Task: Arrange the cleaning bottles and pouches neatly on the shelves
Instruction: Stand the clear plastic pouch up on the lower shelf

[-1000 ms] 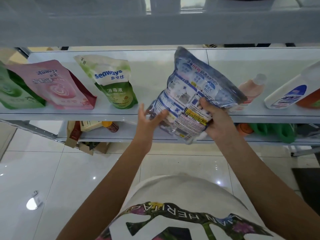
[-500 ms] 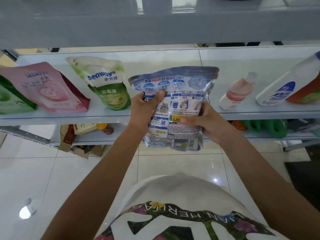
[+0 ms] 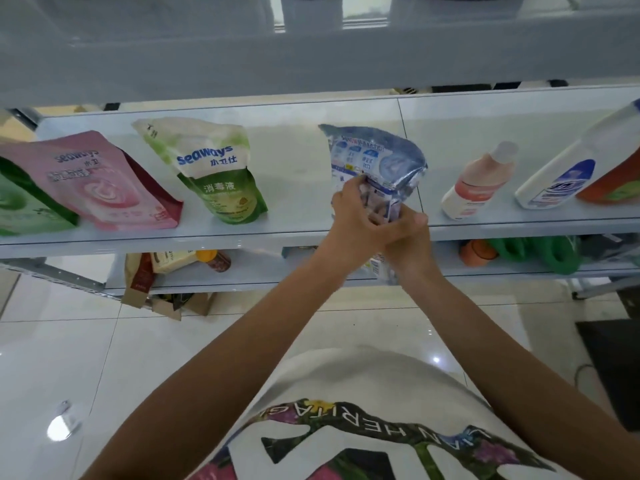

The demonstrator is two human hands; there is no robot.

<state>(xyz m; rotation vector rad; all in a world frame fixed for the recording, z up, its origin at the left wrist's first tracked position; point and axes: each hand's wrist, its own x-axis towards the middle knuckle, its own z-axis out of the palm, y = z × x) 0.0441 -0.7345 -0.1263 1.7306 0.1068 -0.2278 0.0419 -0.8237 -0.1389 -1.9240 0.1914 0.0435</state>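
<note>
1. Pouch row, left section. A green pouch (image 3: 20,206) stands at the far left of the middle shelf (image 3: 294,233), partly cut off by the frame. A pink pouch (image 3: 104,181) stands just beside it and overlaps it. A green-and-white pouch (image 3: 211,171) stands apart from these, further right. All three sit on their flat bases with labels facing me, which I judge keeps the brands readable.

2. Item in hand. I hold a blue pouch (image 3: 377,157) at the shelf's front edge, in the gap between the green-and-white pouch and the bottles. My left hand (image 3: 353,220) is curled round its middle. My right hand (image 3: 412,247) grips its lower part, just below the left and touching it. The top of the pouch leans over the shelf and its bottom corner hangs below the shelf lip, so I judge it is not yet seated. I use two hands because the soft, bulging body would otherwise fold.

3. Bottle row, right section. A peach bottle (image 3: 478,183), a white bottle (image 3: 571,171) and an orange bottle (image 3: 613,181) stand in line; the orange one is half hidden behind the white one.

4. Count on this shelf.
- Pouches: four, including the one held.
- Bottles: three.
</note>
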